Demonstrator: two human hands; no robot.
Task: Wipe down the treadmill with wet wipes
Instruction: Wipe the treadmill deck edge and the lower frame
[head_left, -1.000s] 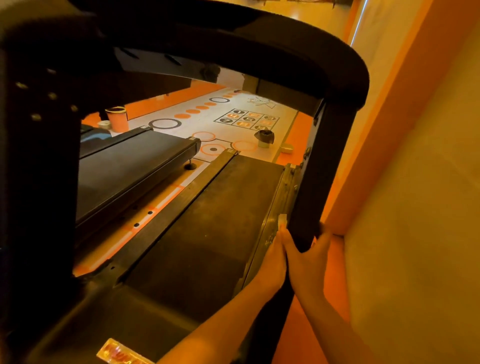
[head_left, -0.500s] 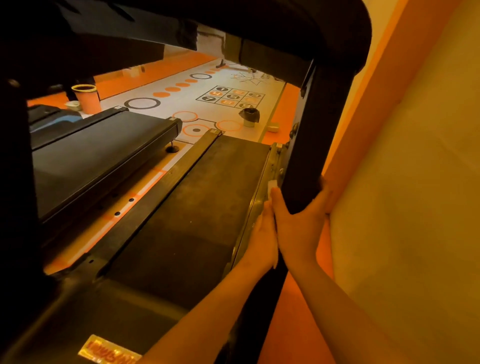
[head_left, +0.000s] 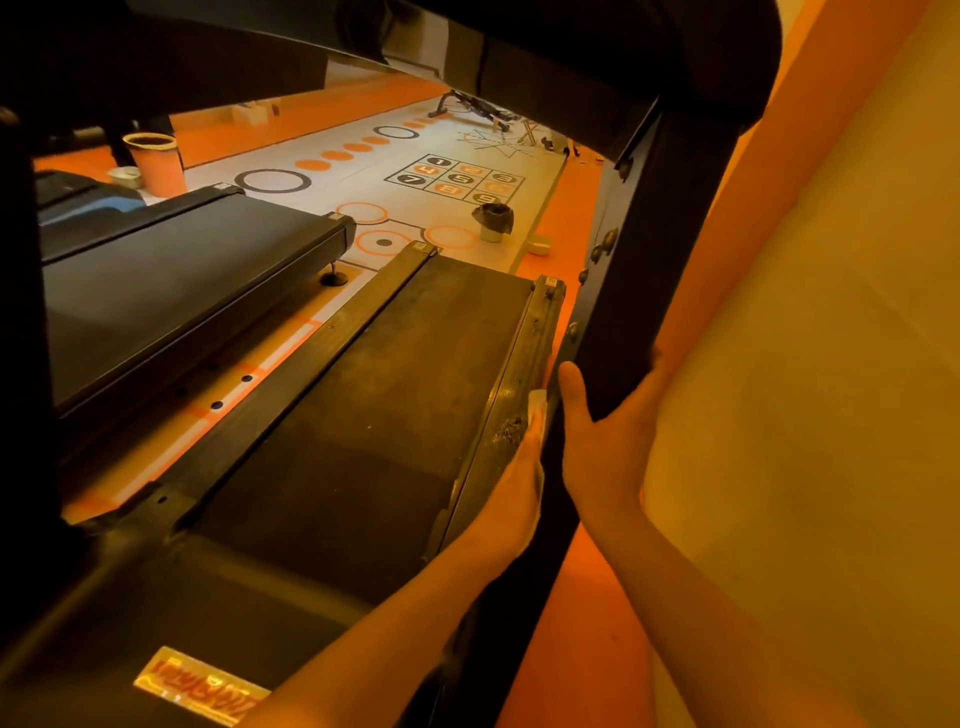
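Note:
The treadmill's dark belt (head_left: 363, 395) runs away from me, with a scuffed side rail (head_left: 522, 364) along its right edge. A black upright post (head_left: 628, 291) rises beside that rail. My left hand (head_left: 511, 493) lies edge-on with straight fingers, pressing a white wet wipe (head_left: 537, 410) against the inner face of the post, by the rail. My right hand (head_left: 608, 441) grips the post from the front, thumb on the left side and fingers wrapped round the wall side.
The treadmill's console and handrail (head_left: 597, 47) hang low overhead. A second treadmill (head_left: 182, 275) stands to the left. A wall (head_left: 810, 389) runs close on the right. An orange bin (head_left: 156, 161) and a small bin with a black bag (head_left: 493, 221) stand on the patterned floor.
Both hands have slid up the post together, closer to its bolts, with the wipe still under the left fingers. My view has dropped lower under the console.

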